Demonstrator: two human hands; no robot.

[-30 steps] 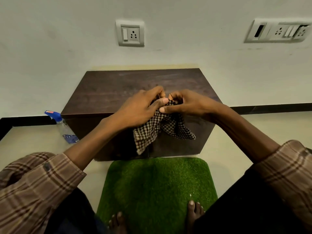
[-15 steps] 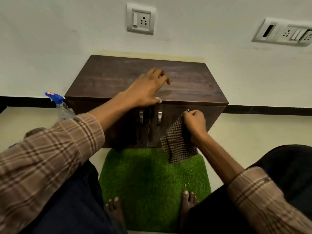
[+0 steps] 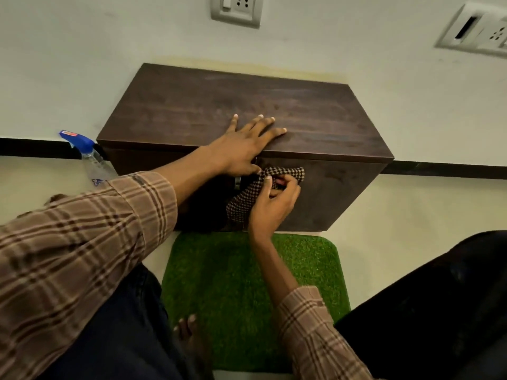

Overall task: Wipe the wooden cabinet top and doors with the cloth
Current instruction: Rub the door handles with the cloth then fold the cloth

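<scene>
A low dark wooden cabinet [image 3: 192,105] stands against the wall. My left hand [image 3: 247,141] lies flat on its top near the front edge, fingers spread and straight, thumb over the edge. My right hand [image 3: 274,204] grips a brown-and-white checked cloth [image 3: 244,201] and holds it against the right door [image 3: 337,193] near the top, beside the metal handle [image 3: 237,181]. Part of the cloth hangs down below the hand. The left door is mostly hidden by my left arm.
A spray bottle [image 3: 90,157] with a blue head stands on the floor at the cabinet's left. A green grass mat [image 3: 219,283] lies in front of the cabinet, with my bare foot [image 3: 189,333] on it. Wall sockets [image 3: 236,6] sit above.
My left hand slid further onto the cabinet top and flattened. My right hand brought the cloth up from hanging low to the upper part of the right door.
</scene>
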